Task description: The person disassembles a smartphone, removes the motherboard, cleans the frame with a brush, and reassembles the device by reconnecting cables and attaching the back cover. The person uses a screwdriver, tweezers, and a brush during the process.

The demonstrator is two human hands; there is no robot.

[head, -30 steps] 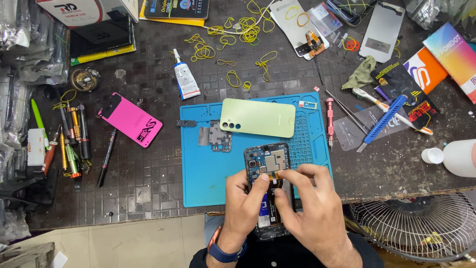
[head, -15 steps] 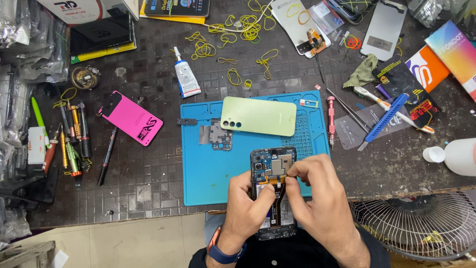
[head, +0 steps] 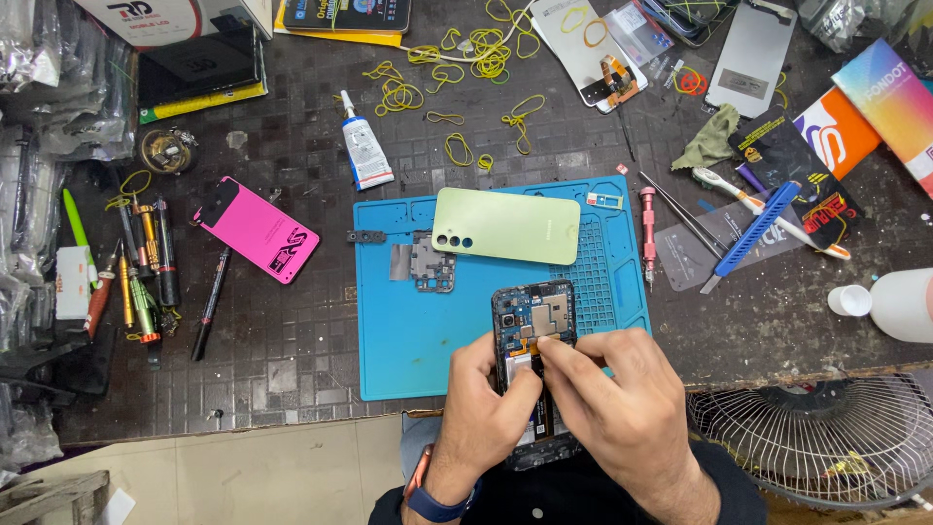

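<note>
An opened phone (head: 534, 321) with its circuit board bare lies over the near edge of a blue work mat (head: 408, 321). My left hand (head: 486, 413) grips the phone's left side. My right hand (head: 612, 408) covers the phone's lower right, its fingertips pinching at a small part near the middle of the board. The phone's lower half is mostly hidden by both hands. A light green back cover (head: 505, 226) and a small grey metal shield (head: 424, 262) lie on the mat beyond the phone.
A pink phone case (head: 258, 228), pens and tools (head: 146, 262) lie left. A glue tube (head: 364, 156), yellow rubber bands (head: 466, 49), a red screwdriver (head: 649, 233), tweezers (head: 685, 219), a blue tool (head: 753, 233) and a white bottle (head: 899, 303) surround the mat. A fan grille (head: 807, 437) sits lower right.
The phone has slid a little further onto the mat. My right hand's fingers have shifted from the phone's right edge onto the middle of the board.
</note>
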